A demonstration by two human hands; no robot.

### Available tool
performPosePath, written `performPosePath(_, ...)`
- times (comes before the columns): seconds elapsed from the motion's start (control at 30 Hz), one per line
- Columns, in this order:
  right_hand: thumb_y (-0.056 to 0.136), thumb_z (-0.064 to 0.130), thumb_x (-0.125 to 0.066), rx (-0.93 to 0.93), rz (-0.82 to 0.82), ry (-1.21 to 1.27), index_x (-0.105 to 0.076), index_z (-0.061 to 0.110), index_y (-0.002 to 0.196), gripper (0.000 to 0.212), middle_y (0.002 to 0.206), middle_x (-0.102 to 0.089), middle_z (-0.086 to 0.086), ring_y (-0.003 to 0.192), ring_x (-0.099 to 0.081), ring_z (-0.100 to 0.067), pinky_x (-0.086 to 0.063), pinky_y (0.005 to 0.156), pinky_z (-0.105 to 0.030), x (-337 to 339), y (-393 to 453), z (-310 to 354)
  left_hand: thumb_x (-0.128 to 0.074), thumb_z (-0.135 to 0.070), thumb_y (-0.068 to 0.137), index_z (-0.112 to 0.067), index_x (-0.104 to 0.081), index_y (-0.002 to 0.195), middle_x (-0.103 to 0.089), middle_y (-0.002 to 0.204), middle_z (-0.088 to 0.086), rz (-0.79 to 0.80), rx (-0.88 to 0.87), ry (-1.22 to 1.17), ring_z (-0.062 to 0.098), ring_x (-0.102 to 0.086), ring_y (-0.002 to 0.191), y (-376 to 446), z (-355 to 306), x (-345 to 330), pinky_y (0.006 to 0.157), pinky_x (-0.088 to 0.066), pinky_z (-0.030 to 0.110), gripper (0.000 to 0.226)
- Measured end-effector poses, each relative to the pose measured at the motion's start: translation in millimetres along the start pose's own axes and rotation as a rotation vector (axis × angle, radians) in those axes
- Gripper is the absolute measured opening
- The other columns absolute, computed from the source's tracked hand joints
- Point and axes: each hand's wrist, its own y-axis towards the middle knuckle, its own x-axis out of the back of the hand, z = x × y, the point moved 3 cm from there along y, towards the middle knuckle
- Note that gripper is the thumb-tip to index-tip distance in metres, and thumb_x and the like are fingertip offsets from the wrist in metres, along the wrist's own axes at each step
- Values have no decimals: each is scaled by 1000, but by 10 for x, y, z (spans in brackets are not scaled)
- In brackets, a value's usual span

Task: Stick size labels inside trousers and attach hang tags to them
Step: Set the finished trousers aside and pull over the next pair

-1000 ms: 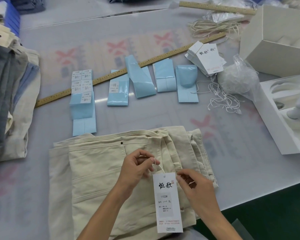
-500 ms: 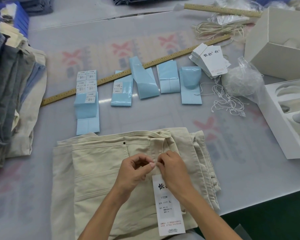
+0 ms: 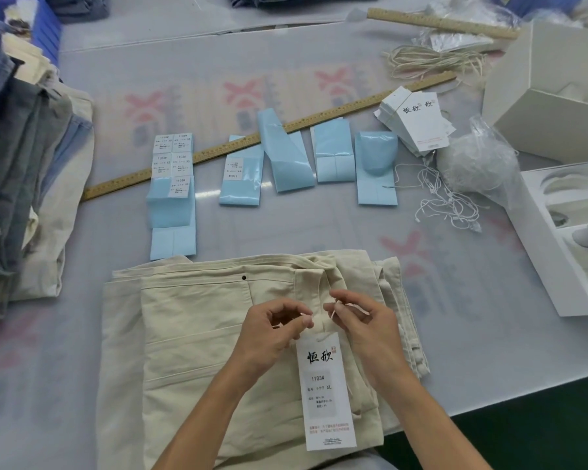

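Trousers [image 3: 218,351] folded at 6 o'clock on grey bench [image 3: 455,334] | hang tag [image 3: 326,391] lying on them | left hand [image 3: 272,330], right hand [image 3: 364,323] each pinching its string | box [image 3: 540,245] at 3 o'clock cut off.

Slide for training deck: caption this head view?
Both hands fasten a hang tag string onto folded cream trousers.

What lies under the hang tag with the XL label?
The hang tag lies on folded cream trousers. Its string end is pinched by both hands, left hand and right hand. The fabric beneath the tag is hidden.
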Motion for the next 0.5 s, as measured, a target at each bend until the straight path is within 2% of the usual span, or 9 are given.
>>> performPosePath(0.1, 91, 1, -71, -15, 13, 27, -78, 20, 95, 20, 95, -78, -14, 99, -75, -26, -60, 86, -30, 13, -24, -2, -75, -9, 90, -31, -81, 93, -74, 80, -6, -48, -24, 44, 6, -59, 66, 36, 23, -20, 59, -46, 18, 23)
performPosePath(0.17, 88, 1, -74, -14, -2, 11, -79, 19, 92, 20, 95, -78, -12, 97, -75, -25, -61, 87, -34, 21, -24, -15, -71, -4, 93, -31, -81, 95, -74, 88, -8, -49, -52, 59, 7, -60, 67, 47, 23, -44, 60, -47, 18, 28)
performPosePath(0.27, 86, 1, -76, -11, -16, 13, -80, 19, 93, 20, 97, -77, -8, 95, -73, -22, -59, 85, -29, 15, -30, -16, -67, -3, 95, -29, -81, 92, -75, 96, -9, -35, -76, 95, 7, -64, 73, 48, 6, -85, 62, -46, 15, 29)
performPosePath(0.37, 87, 2, -76, -42, -4, 86, -80, 16, 95, 17, 98, -77, -11, 92, -73, -23, -58, 82, -27, 17, -33, -28, -69, -6, 95, -27, -81, 94, -77, 95, -8, -17, -81, 112, 6, -65, 75, 54, -14, -117, 67, -48, 15, 24)
performPosePath(0.5, 87, 3, -76, -49, 14, 130, -79, 15, 96, 15, 98, -76, -13, 92, -74, -25, -59, 84, -30, 21, -21, -42, -73, -8, 92, -31, -82, 94, -78, 91, -7, -16, -71, 106, 4, -65, 72, 66, -29, -155, 59, -49, 19, 24)
